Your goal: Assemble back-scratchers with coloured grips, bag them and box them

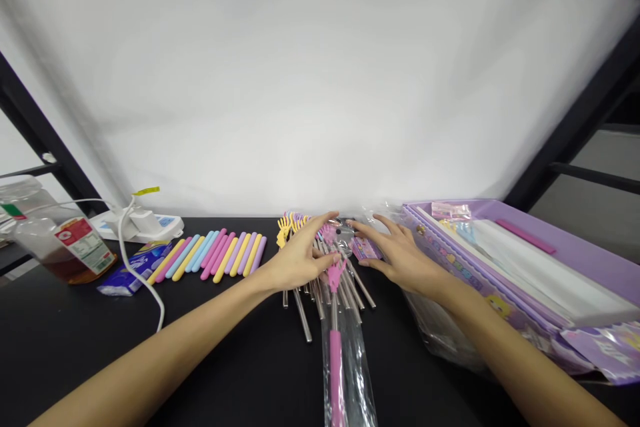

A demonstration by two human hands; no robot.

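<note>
My left hand [299,255] lies with fingers stretched over a heap of metal rods with small coloured hand-shaped tips [320,280] at the back of the black table [240,360]. My right hand [400,252] rests beside it with fingers spread, touching a small purple packet [367,248]. A pink hand-tipped rod in a clear plastic sleeve [340,353] runs from between my hands toward me. Neither hand grips anything.
A row of pastel sticks [215,253] lies left of the heap. Further left are a blue packet [131,273], a white power strip with cable [143,223] and a plastic bottle [60,240]. A purple box [520,260] stands at the right. A white wall is behind.
</note>
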